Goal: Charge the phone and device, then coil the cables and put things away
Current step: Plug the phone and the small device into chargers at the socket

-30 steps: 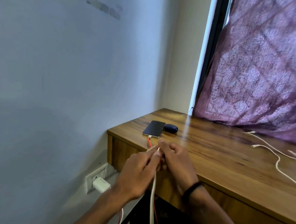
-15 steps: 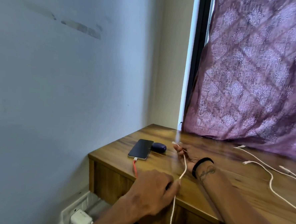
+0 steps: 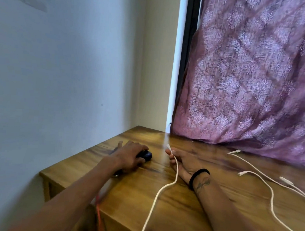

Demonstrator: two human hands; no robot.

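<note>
My left hand [image 3: 128,156] lies over the small dark blue device [image 3: 146,155] on the wooden desk [image 3: 160,201], fingers curled around it. The phone is almost fully hidden under that hand and forearm; only a dark edge shows. A red cable [image 3: 98,213] hangs off the desk's front edge below my left arm. My right hand [image 3: 183,160] rests palm up on the desk and pinches the white cable [image 3: 163,187] near its plug, which points up. That cable trails back over the front edge.
More white cables [image 3: 268,186] with loose plugs lie across the right side of the desk. A purple patterned curtain [image 3: 254,77] hangs behind the desk. A pale wall stands close on the left, meeting the desk's left edge.
My left hand let go of the white cable and moved forward onto the dark device, covering the phone. My right hand stays put with the plug end. The view has tilted up and closer.
</note>
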